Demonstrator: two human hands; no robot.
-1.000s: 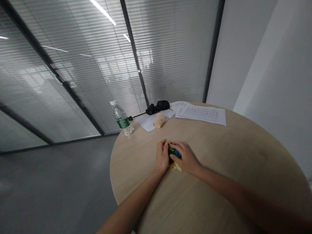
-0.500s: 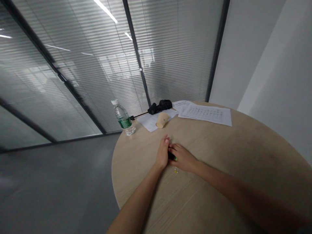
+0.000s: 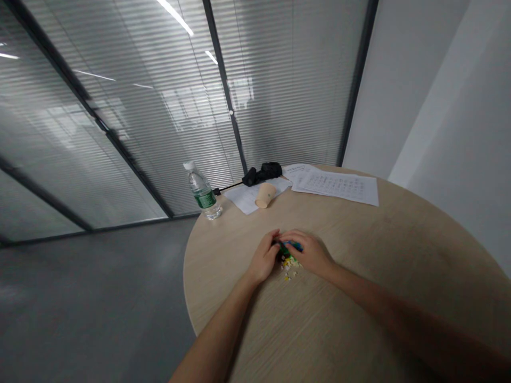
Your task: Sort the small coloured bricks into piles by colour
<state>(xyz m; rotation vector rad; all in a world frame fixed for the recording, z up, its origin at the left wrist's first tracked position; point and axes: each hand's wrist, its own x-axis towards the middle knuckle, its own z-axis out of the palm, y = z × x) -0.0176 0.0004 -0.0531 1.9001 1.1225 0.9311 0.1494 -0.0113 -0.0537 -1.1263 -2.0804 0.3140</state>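
Note:
Both my hands meet near the middle of a round wooden table (image 3: 359,298). My left hand (image 3: 263,260) and my right hand (image 3: 311,254) are cupped with curled fingers round a small heap of tiny coloured pieces (image 3: 288,254), green, blue and dark ones between the fingertips. A few yellow and white bits (image 3: 289,270) lie loose on the wood just below the hands. Which pieces each hand actually grips is too small to tell.
At the table's far edge stand a water bottle (image 3: 203,191) with a green label, a tipped paper cup (image 3: 265,195), a black bundle with a cable (image 3: 261,173) and printed sheets (image 3: 335,186). Glass walls with blinds rise behind; grey floor lies left.
The hands, pressed flat together over the pieces half a second ago, have lifted and curled, and the coloured pieces show again between them with more loose bits on the table.

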